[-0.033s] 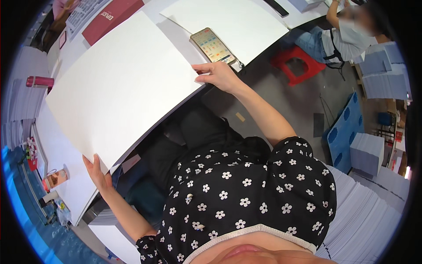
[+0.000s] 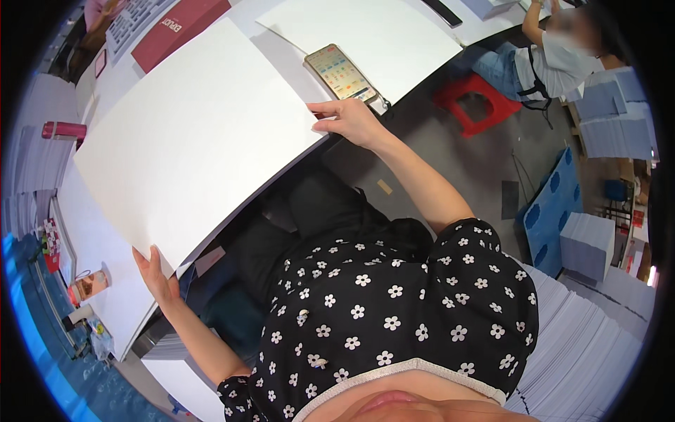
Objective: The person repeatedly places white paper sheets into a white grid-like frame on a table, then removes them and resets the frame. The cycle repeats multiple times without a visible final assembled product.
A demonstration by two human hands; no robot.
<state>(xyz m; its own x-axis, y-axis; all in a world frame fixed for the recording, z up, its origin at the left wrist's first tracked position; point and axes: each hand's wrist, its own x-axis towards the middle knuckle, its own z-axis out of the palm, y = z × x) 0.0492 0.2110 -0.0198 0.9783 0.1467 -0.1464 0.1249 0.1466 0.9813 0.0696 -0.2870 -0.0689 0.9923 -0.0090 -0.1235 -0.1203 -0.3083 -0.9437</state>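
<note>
Wearing a black blouse (image 2: pixel 394 309) with white flowers, a person fills the bottom of the frame, facing a white table (image 2: pixel 121 304). A large white sheet (image 2: pixel 197 141) lies on it, stretching from upper middle to lower left. Stacked pale paper (image 2: pixel 576 344) fills the lower right; a 2nd, smaller white sheet (image 2: pixel 387 42) lies at top middle. At upper right, 1 co-worker (image 2: pixel 562 70) is beside a red plastic stool (image 2: pixel 484 125); a dark red box (image 2: pixel 176 32) sits at upper left. The right hand (image 2: pixel 348 123), just above centre, touches the large sheet's right edge, thumb and index finger parted. The left hand (image 2: pixel 156 278), lower left, has its fingertips at the sheet's near-left edge. I cannot tell whether either hand grips it. Just beyond the right hand lies a lit smartphone (image 2: pixel 341 72).
</note>
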